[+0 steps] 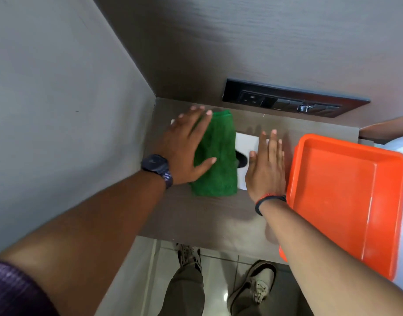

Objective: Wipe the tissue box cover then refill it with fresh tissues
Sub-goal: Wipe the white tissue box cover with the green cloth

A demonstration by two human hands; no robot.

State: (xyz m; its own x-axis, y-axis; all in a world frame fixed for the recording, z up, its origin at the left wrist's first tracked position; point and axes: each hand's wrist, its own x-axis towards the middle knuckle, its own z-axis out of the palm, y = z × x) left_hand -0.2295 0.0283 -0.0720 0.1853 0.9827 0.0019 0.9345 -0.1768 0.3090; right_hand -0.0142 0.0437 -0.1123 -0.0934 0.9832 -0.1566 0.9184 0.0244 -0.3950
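Note:
A white tissue box cover (246, 144) with a dark oval slot lies flat on the brown desk (207, 215). A folded green cloth (218, 160) covers its left part. My left hand (184, 147) lies flat, fingers spread, on the cloth's left side. Flat on the cover's right end rests my right hand (266, 167), fingers straight and together. Most of the cover is hidden under the cloth and the hands. No fresh tissues are in view.
An orange plastic tray (346, 197) sits right beside my right hand, overhanging the desk's front edge. A black socket panel (291, 99) is set in the back wall. A grey side wall (70, 110) closes the left. My shoes stand on the tiled floor below.

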